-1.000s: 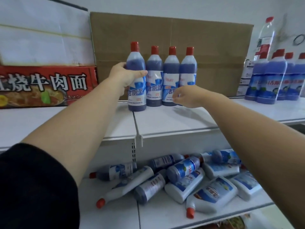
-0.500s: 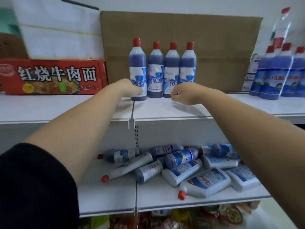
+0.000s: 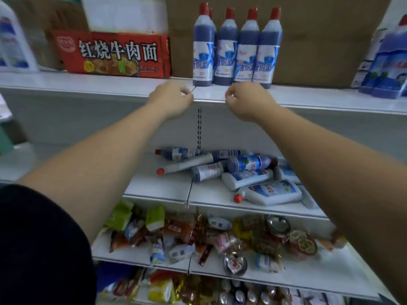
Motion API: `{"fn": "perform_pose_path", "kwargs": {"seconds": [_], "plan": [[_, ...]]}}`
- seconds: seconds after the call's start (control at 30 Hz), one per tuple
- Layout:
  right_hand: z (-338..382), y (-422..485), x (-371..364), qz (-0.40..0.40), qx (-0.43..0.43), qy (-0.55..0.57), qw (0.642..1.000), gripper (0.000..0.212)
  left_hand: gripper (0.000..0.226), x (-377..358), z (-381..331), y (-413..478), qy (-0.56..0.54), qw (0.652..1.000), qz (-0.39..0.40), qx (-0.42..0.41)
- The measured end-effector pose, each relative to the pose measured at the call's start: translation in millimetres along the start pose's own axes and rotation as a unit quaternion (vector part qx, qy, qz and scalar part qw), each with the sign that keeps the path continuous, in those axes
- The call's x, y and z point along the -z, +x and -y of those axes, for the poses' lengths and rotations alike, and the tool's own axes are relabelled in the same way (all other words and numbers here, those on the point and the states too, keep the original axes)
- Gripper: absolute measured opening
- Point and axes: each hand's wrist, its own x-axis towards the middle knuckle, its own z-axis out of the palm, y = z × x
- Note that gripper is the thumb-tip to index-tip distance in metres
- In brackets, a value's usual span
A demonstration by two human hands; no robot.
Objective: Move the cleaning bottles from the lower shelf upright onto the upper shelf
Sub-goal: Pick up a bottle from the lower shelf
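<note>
Black sleeve (image 3: 39, 249) is sitting nearest, bottom left. Snack packets (image 3: 198, 236) are lying jumbled on the shelf under the work area. Lower shelf (image 3: 158, 188) is carrying the pile of cleaning bottles (image 3: 248, 164), all lying on their sides. Both forearms are reaching up. Left hand (image 3: 171, 99) and right hand (image 3: 248, 100) are hovering at the upper shelf (image 3: 88, 84) front edge, fingers curled in, gripping nothing. Just behind them, upright blue bottles (image 3: 226, 47) are standing in a tight row, touching each other. Red noodle carton (image 3: 116, 53) is sitting to their left, and a cardboard sheet (image 3: 319, 40) is standing behind.
</note>
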Motion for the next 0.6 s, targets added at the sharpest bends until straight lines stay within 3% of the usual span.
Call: {"fn": "perform_pose_path", "kwargs": {"seconds": [0.13, 0.3, 0.43, 0.6], "plan": [[10, -29, -20, -0.046, 0.071, -0.02, 0.996, 0.045, 0.033, -8, 6, -30, 0.009, 0.999, -0.034, -0.041], [12, -61, -57, -0.126, 0.149, 0.053, 0.979, 0.035, 0.032, -27, 25, -64, 0.019, 0.997, -0.06, -0.045], [13, -67, -91, 0.01, 0.135, -0.001, 0.991, 0.039, 0.035, -44, 57, -75, 0.069, 0.997, 0.005, -0.014], [15, -45, -135, 0.138, 0.071, -0.01, 0.988, 0.047, 0.035, -65, 105, -60, 0.025, 0.993, 0.064, 0.093]]}}
